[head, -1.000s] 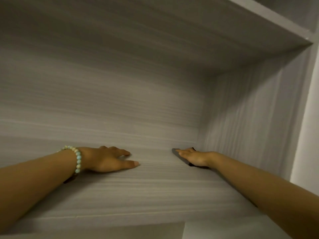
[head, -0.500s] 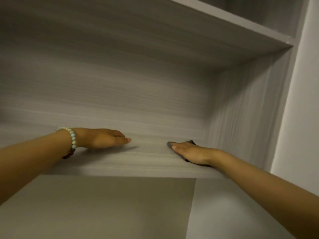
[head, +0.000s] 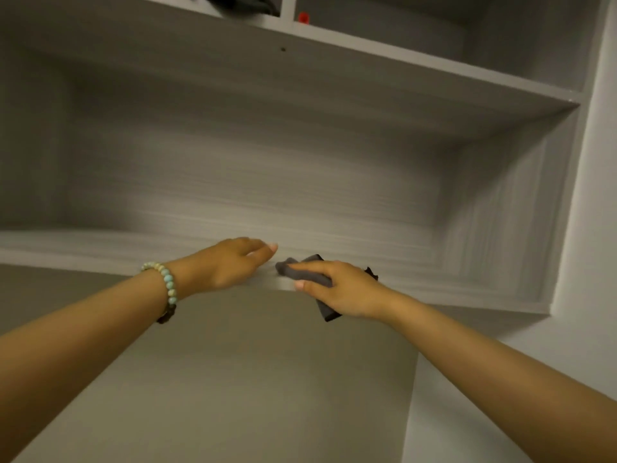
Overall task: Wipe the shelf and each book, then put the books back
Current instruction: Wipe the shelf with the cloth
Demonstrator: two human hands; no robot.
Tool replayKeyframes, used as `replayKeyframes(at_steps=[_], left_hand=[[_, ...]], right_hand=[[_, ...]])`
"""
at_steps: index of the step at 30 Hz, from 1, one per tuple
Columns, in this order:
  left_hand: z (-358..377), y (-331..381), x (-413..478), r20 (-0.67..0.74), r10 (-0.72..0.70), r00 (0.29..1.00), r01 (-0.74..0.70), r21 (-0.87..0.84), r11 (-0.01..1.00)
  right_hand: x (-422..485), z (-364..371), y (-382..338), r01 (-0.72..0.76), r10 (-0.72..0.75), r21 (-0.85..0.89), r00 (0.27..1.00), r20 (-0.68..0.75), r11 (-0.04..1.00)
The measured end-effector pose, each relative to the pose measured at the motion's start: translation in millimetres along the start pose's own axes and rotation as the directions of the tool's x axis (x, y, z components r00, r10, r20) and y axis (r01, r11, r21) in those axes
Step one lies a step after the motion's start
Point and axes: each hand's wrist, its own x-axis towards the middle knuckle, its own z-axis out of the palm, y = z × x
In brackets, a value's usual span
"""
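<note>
The grey wood-grain shelf (head: 417, 282) runs across the middle of the head view, seen from below its level. My right hand (head: 344, 292) holds a dark grey cloth (head: 312, 277) at the shelf's front edge, fingers curled over it, part of the cloth hanging below the edge. My left hand (head: 230, 262), with a bead bracelet on the wrist, rests flat on the shelf just left of the cloth, fingers straight. No books are in view.
The compartment's right side wall (head: 500, 222) and back panel (head: 267, 195) close it in. A higher shelf board (head: 400, 61) carries a small red object (head: 303, 17) and something dark (head: 247, 3). A flat grey-brown panel (head: 250, 379) lies below the shelf.
Both hands have drawn back from deep on the shelf to its front edge and come closer together. My right hand now grips the cloth, pulled partly over the edge. The view has dropped lower.
</note>
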Motion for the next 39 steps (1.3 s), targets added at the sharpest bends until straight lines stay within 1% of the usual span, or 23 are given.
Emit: replayKeyframes(at_steps=[2,4,5,6,7,8,9,11,12,13,14,15,18,21,23,26,27,30,33,34,36,38,39], left_hand=[[-3,0,-19,-0.170,0.071,0.983,-0.075,-0.016,0.997],[-5,1,-40,-0.344,0.117,0.932,-0.145,-0.056,0.988],[-5,3,-51,-0.394,0.117,0.912,-0.162,-0.084,0.983],[-4,4,-61,-0.403,0.095,0.910,-0.157,-0.124,0.980],[-2,5,-70,-0.364,0.056,0.930,-0.130,-0.182,0.975],[2,7,-78,-0.275,-0.001,0.961,-0.075,-0.266,0.961],[7,9,-83,-0.146,-0.067,0.987,0.007,-0.379,0.925],[17,11,-94,0.092,-0.133,0.987,0.161,-0.631,0.759],[23,11,-98,0.151,-0.130,0.980,0.199,-0.725,0.659],[29,10,-102,0.168,-0.122,0.978,0.208,-0.786,0.583],[37,10,-107,0.164,-0.126,0.978,0.206,-0.821,0.533],[45,10,-112,0.156,-0.141,0.978,0.207,-0.834,0.511],[72,9,-127,0.181,-0.188,0.965,0.253,-0.828,0.500],[105,4,-141,0.231,-0.171,0.958,0.287,-0.807,0.515],[131,3,-148,0.291,-0.127,0.948,0.311,-0.773,0.554],[171,6,-155,0.404,-0.031,0.914,0.335,-0.710,0.619],[186,7,-157,0.436,0.007,0.900,0.327,-0.685,0.651],[228,14,-163,0.508,0.095,0.856,0.300,-0.638,0.709],[268,21,-168,0.558,0.078,0.826,0.332,-0.594,0.733],[281,21,-171,0.598,0.052,0.799,0.379,-0.570,0.729],[308,17,-180,0.721,0.028,0.692,0.486,-0.494,0.722],[341,9,-194,0.821,0.018,0.571,0.559,-0.405,0.723],[360,5,-201,0.840,0.003,0.542,0.613,-0.398,0.683]], right_hand=[[-10,4,-8,0.035,-0.031,0.049,0.997,-0.069,0.998],[-20,9,-13,0.072,-0.060,0.092,0.991,-0.120,0.993],[-26,12,-16,0.104,-0.087,0.111,0.985,-0.152,0.988],[-31,17,-20,0.146,-0.122,0.119,0.974,-0.192,0.982],[-37,23,-25,0.192,-0.162,0.112,0.959,-0.233,0.975],[-42,31,-29,0.222,-0.190,0.097,0.945,-0.265,0.970],[-47,41,-34,0.226,-0.193,0.089,0.939,-0.284,0.970],[-58,59,-47,0.190,-0.150,0.117,0.946,-0.287,0.975],[-64,67,-53,0.173,-0.129,0.139,0.953,-0.276,0.975],[-71,74,-59,0.160,-0.115,0.159,0.958,-0.261,0.974],[-78,81,-64,0.151,-0.105,0.181,0.964,-0.244,0.972],[-85,88,-66,0.141,-0.092,0.220,0.972,-0.218,0.965],[-107,105,-64,0.055,-0.014,0.408,0.995,-0.103,0.911],[-133,121,-48,-0.054,0.114,0.529,0.990,-0.082,0.847],[-151,132,-33,-0.131,0.207,0.510,0.974,-0.096,0.850],[-178,150,-5,-0.267,0.309,0.366,0.949,-0.060,0.891],[-188,157,5,-0.314,0.346,0.368,0.938,-0.023,0.875],[-222,174,29,-0.444,0.451,0.468,0.886,0.105,0.764],[-253,189,54,-0.546,0.541,0.486,0.824,0.167,0.683],[-263,195,63,-0.570,0.567,0.508,0.804,0.180,0.646],[-281,207,81,-0.621,0.641,0.572,0.740,0.205,0.535],[-301,218,100,-0.669,0.722,0.635,0.648,0.243,0.387],[-313,227,111,-0.687,0.751,0.657,0.600,0.274,0.310]])
